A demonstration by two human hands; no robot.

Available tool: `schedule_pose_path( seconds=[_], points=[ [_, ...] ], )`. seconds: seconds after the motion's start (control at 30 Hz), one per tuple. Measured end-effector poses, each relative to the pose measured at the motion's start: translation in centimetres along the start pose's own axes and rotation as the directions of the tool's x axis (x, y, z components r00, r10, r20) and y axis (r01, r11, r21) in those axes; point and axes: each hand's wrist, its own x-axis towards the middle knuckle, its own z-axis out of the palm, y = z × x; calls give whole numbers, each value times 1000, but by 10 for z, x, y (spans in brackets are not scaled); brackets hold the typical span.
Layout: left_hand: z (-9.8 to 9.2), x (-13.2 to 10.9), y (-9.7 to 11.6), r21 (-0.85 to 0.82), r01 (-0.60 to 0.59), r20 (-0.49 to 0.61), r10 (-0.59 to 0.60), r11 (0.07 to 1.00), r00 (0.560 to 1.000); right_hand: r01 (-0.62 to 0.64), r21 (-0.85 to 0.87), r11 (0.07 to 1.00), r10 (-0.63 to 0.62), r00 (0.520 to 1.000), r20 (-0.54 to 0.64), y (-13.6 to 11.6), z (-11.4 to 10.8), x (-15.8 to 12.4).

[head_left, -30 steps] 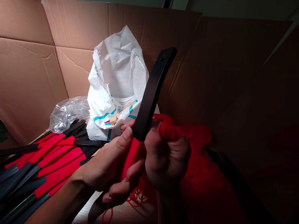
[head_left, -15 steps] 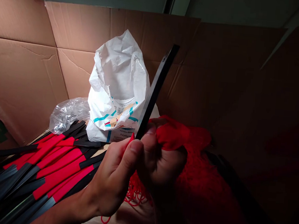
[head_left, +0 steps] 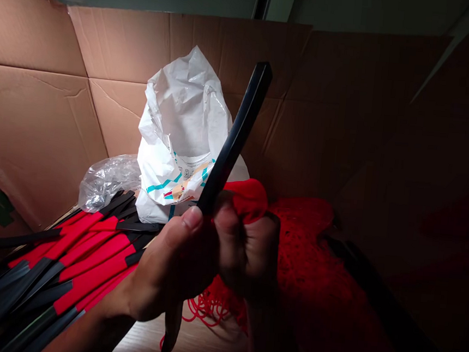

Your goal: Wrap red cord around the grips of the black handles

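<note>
Black strip: long, narrow and smooth, perhaps rubber or plastic. It stands tilted, and its upper end points to 1 o'clock from the hands.
Left hand: its fingers are clamped around the strip. A dark end shows below this hand at 6 o'clock, but I cannot tell if it belongs to the same strip.
Right hand: it is just beside the left hand, in deep shadow. Its fingers are curled together against the strip; I cannot tell what they clamp.
Red netting: soft, knotted mass at 3 o'clock. One bunch rises just above the right hand, and thin loops hang at 6 o'clock.
Strip pile: many flat black-and-red strips lie overlapped at 8 o'clock.
White bag: crumpled, with teal stripes, at 11 o'clock. The black strip partly blocks it.
Clear plastic bag: crinkled, at 10 o'clock, touching the white bag.
Cardboard box: brown creased walls surround everything, with green print at 9 o'clock.
Surface: pale wood grain at 6 o'clock.
</note>
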Motion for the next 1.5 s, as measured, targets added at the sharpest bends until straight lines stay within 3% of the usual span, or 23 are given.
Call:
schedule_pose_path(
  seconds=[0.2,0.33,0.43,0.6,0.73,0.83,0.93,1.07,1.27,1.5],
  points=[
    [6,-6,23,-25,45,87,-42,999,995,-17,150,989,28,997,-70,-1,1,6],
    [0,-5,18,-63,76,150,-66,995,986,16,92,996,-3,991,-135,2,0,5],
    [-3,-3,12,-34,-26,151,31,999,988,90,-6,996,-90,978,-190,5,-2,6],
    [2,-4,14,343,-170,-82,210,924,974,141,-135,981,-169,960,-225,5,-7,9],
    [9,-6,17,576,-195,-119,318,794,941,165,-256,953,-232,938,-259,4,-9,9],
    [9,-8,15,484,-220,-158,332,847,930,181,-279,943,-238,953,-186,5,-8,9],
    [6,-9,12,324,-204,-165,268,924,949,213,-278,937,-254,959,-122,8,-6,8],
    [-1,-10,12,209,-95,-143,127,973,982,220,-299,929,-274,950,-152,14,-4,8],
    [-7,-6,16,120,-16,-144,34,993,989,217,-203,955,-251,955,-160,13,-7,12],
    [-5,-3,22,5,23,-102,-23,1000,994,167,-181,969,-203,957,-207,-13,-8,-1]
  ],
)
